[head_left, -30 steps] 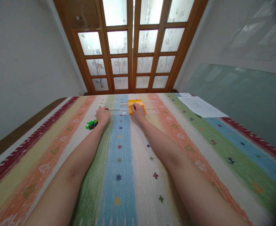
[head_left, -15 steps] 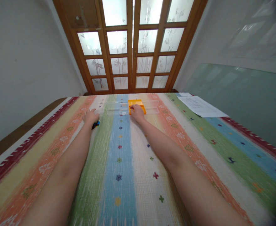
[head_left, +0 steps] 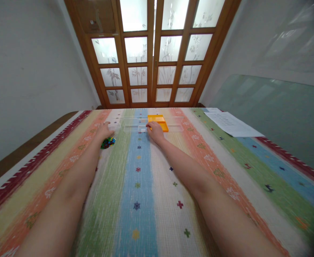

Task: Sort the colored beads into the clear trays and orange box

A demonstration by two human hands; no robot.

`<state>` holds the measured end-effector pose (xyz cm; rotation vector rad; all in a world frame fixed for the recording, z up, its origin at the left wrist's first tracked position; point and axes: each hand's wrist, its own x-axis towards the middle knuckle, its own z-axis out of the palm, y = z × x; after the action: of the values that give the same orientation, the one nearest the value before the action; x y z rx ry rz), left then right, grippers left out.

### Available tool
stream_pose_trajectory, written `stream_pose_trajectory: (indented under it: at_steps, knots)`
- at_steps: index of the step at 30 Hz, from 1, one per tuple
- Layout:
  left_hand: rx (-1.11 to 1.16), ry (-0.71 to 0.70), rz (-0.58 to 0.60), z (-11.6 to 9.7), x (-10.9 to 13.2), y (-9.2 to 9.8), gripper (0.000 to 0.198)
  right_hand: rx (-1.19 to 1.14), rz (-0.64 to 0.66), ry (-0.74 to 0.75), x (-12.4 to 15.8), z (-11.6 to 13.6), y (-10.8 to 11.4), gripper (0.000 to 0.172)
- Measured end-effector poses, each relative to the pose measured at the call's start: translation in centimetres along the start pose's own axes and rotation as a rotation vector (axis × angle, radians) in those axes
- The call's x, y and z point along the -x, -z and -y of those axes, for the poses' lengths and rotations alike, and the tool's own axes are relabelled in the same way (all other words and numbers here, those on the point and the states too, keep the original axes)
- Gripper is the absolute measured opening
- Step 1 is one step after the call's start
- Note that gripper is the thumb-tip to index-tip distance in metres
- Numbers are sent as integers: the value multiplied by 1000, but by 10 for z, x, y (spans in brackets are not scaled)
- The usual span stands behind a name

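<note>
My left hand (head_left: 103, 131) is at the left end of a row of clear plastic trays (head_left: 131, 128), its thumb and forefinger apart beside the clear edge. I cannot tell whether it touches the plastic. Just below that hand lies a pile of small multicoloured pieces (head_left: 108, 143), too small to name, partly behind the wrist. My right hand (head_left: 156, 132) is closed in a pinch at the left side of an orange tray (head_left: 163, 126) with compartments. Its fingertips are over a small clear compartment (head_left: 141, 128); what they hold, if anything, is too small to make out.
A striped patterned tablecloth (head_left: 143, 192) covers the table. Printed paper sheets (head_left: 233, 125) lie at the far right. Past the table's far edge stand wooden doors (head_left: 153, 71) with glass panes. A pale glass panel (head_left: 274, 103) leans along the right wall.
My right fingertips have moved from inside the orange tray to its left side. My left hand has shifted slightly, uncovering more of the multicoloured pile. The view has shifted a little.
</note>
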<state>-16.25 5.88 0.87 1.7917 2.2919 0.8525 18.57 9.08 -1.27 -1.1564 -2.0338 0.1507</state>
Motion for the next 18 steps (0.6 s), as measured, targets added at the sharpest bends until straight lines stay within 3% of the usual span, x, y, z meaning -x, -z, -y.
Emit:
stream_pose_trajectory:
  at_steps: [5, 9, 13, 18]
  knots:
    - [-72, -27, 81, 8, -4, 4, 56, 29, 20, 61, 2, 7, 0, 21]
    - [31, -55, -80, 2, 3, 11, 47, 63, 41, 162, 3, 13, 0, 20]
    - [107, -160, -253, -22, 23, 15, 52, 88, 68, 304, 4, 26, 2, 23]
    - [134, -342, -218, -66, 59, 11, 55, 54, 73, 380, 6, 45, 5, 30]
